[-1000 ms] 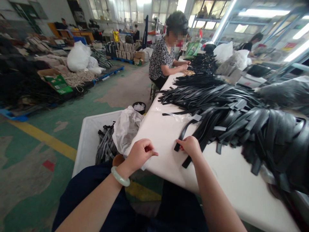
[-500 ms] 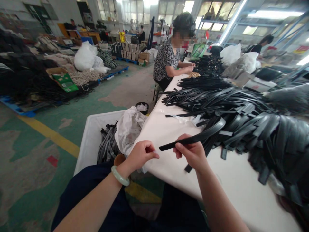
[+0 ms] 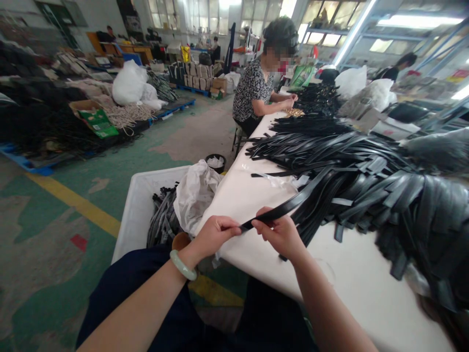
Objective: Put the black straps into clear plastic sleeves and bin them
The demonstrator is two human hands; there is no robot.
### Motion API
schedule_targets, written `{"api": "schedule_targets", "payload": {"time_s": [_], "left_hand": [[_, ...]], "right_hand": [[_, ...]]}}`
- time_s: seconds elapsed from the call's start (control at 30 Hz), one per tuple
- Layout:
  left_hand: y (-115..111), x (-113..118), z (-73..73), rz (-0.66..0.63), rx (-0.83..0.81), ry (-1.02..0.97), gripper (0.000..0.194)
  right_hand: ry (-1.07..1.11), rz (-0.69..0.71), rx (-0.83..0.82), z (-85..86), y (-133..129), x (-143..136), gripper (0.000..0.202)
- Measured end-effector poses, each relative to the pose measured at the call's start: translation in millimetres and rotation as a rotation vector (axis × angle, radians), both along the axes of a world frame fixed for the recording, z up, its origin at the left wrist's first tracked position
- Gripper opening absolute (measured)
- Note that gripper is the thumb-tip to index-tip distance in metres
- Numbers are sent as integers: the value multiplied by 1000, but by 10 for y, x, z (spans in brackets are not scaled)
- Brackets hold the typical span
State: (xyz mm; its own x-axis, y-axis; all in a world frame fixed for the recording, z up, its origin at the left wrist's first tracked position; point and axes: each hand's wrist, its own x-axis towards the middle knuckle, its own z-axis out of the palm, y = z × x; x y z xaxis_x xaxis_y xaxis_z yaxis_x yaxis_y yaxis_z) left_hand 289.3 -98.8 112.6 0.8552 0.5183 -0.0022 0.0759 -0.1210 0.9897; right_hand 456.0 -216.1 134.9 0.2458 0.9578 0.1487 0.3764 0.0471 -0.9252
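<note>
A black strap [image 3: 289,202] runs from the pile toward me, its near end between my two hands. My left hand [image 3: 216,235], below a pale green bangle [image 3: 182,265], pinches the tip of that end. A little further along, my right hand [image 3: 276,233] grips the strap between thumb and fingers. To the right lies a big heap of black straps [image 3: 366,168] on the white table [image 3: 234,195]; the held strap's far part merges into it.
At my left stands a white bin [image 3: 137,208] with grey-black strips and a crumpled white bag [image 3: 198,195]. A dark bucket [image 3: 216,164] is behind it. Further along the table a co-worker [image 3: 256,88] sits. Pallets of goods line the floor at left.
My right hand has moved left and slightly down with the strap. Its end now meets my left hand's fingertips, where there was a gap before.
</note>
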Motion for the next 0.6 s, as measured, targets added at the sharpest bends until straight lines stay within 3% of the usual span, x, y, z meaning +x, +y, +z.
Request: {"api": "schedule_targets", "payload": {"time_s": [0.1, 0.17, 0.27, 0.33, 0.4, 0.47, 0.53, 0.6], "left_hand": [[-26, 4, -39, -23, -12, 47, 29], [-49, 9, -55, -42, -14, 82, 32], [-85, 24, -73, -28, -71, 145, 30], [-106, 40, -81, 0, -151, 162, 31], [-123, 53, -84, 20, -249, 147, 32], [-134, 59, -85, 36, -302, 123, 34], [-139, 55, -87, 29, -295, 129, 32], [-142, 46, -89, 11, -261, 167, 28]], "right_hand": [[70, 101, -103, -78, 27, -48, 27], [208, 84, -152, -130, 59, -28, 32], [456, -246, -113, -201, 101, 5, 46], [419, -410, -82, -240, 88, -50, 49], [221, -367, -59, -270, 34, -170, 44], [80, -209, -32, -287, -28, -273, 37], [180, -103, -53, -282, -48, -269, 37], [443, -159, -85, -259, -7, -145, 44]]}}
